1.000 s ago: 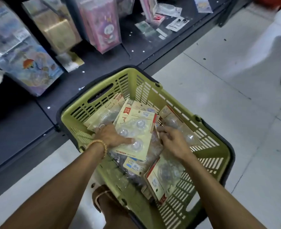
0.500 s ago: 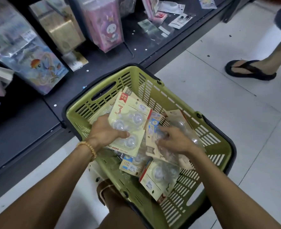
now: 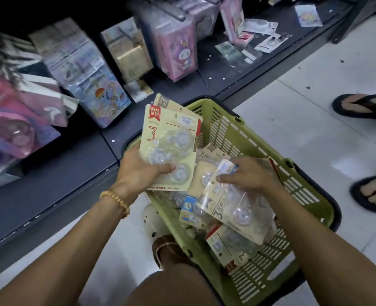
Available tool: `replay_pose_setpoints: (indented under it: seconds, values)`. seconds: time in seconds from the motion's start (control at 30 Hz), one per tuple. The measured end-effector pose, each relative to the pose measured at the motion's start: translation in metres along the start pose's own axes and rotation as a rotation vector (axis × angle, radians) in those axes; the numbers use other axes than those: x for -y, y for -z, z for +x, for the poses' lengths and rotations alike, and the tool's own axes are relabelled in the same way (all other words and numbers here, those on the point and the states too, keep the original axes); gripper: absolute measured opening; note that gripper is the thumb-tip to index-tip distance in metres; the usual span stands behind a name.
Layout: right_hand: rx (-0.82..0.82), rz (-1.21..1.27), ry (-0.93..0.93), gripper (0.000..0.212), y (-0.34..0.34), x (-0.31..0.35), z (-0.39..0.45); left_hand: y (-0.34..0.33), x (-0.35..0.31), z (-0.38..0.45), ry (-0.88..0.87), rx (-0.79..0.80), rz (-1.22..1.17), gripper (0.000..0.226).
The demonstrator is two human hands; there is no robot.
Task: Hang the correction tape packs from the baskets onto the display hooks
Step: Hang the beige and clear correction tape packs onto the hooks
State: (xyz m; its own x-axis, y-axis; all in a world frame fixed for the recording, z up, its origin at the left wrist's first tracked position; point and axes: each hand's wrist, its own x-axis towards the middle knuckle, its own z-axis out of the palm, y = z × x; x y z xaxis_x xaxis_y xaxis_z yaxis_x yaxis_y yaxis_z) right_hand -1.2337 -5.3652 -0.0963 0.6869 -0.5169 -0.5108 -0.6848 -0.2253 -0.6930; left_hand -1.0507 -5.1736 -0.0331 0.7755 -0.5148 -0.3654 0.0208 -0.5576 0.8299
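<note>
A green plastic basket (image 3: 244, 133) stands on the floor, holding several cream correction tape packs. My left hand (image 3: 142, 171) grips a small stack of cream packs (image 3: 171, 138) marked with a red 3, lifted upright above the basket's near-left rim. My right hand (image 3: 248, 175) pinches the top of another pack (image 3: 233, 202) that lies tilted over the pile inside the basket. More packs (image 3: 224, 241) lie underneath, partly hidden. No display hooks show in this view.
A dark low shelf (image 3: 50, 195) runs along the left with boxed toys, among them a pink box (image 3: 178, 51) and a blue pony box (image 3: 98, 93). Another person's sandalled feet (image 3: 368, 107) stand on the white tiles at the right. My own foot (image 3: 171, 250) is beside the basket.
My left hand has raised its stack of packs up out of the basket. My right hand has taken hold of another pack and tilted it up. The view has shifted toward the shelf.
</note>
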Motion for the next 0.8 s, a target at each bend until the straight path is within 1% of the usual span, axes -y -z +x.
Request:
replay_pose_setpoints:
  seconds: [0.03,0.07,0.17,0.3,0.4,0.47,0.5,0.57,0.67,0.73,0.8]
  values:
    - [-0.026,0.018,0.066,0.020,0.004,0.008,0.000,0.005,0.002,-0.001,0.000,-0.034,-0.036,0.057]
    - [-0.058,0.033,0.127,0.017,0.006,0.017,0.000,0.010,0.003,-0.003,0.005,-0.066,-0.066,0.058]
    - [-0.197,0.108,0.249,0.019,0.000,0.035,0.012,0.027,0.008,-0.004,0.027,-0.134,-0.154,0.062]
    - [-0.325,0.089,0.260,0.027,-0.013,0.054,0.027,0.051,0.015,-0.007,0.055,-0.154,-0.252,0.066]
    - [-0.396,0.255,0.321,0.039,-0.011,0.077,0.030,0.065,0.016,-0.012,0.057,-0.201,-0.272,0.064]
    - [-0.400,0.358,0.345,0.043,-0.006,0.099,0.030,0.075,0.013,-0.016,0.052,-0.236,-0.279,0.060]
    - [-0.398,0.396,0.359,0.038,-0.004,0.111,0.029,0.082,0.011,-0.018,0.049,-0.251,-0.291,0.057]
    - [-0.396,0.479,0.367,0.021,-0.001,0.139,0.028,0.096,0.008,-0.022,0.042,-0.268,-0.328,0.052]
    - [-0.322,0.582,0.409,0.013,-0.007,0.186,0.030,0.120,0.004,-0.030,0.036,-0.283,-0.377,0.045]
    - [-0.268,0.574,0.471,0.013,-0.020,0.221,0.030,0.137,0.003,-0.037,0.030,-0.309,-0.410,0.047]
    - [-0.206,0.554,0.498,0.016,-0.037,0.254,0.028,0.154,-0.001,-0.047,0.019,-0.313,-0.457,0.056]
